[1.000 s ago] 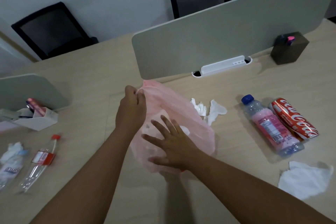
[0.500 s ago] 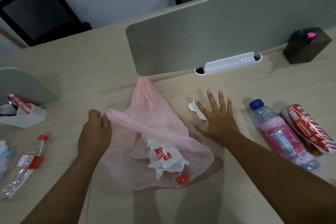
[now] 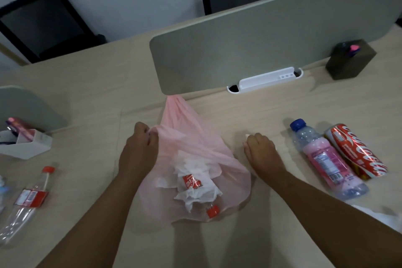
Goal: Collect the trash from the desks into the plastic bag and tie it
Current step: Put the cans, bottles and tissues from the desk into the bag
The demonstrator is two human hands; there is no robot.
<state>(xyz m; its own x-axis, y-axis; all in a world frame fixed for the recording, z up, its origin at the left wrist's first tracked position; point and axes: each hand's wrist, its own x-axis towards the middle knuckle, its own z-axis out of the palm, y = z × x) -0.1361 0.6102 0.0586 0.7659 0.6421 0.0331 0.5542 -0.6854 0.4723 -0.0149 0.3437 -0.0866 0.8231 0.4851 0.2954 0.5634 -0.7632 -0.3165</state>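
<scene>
Pink bag (image 3: 196,148) is pinched open by the left grip (image 3: 139,154) for loading, tissue (image 3: 247,136) clutched in the curled right grip (image 3: 263,152).

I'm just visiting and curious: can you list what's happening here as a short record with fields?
Left hand: pinches the pink bag rim
Right hand: curled over a white tissue on the desk
In bag: crumpled paper, cola bottle
Still out: blue-capped bottle, red can, clear bottle far left
</scene>
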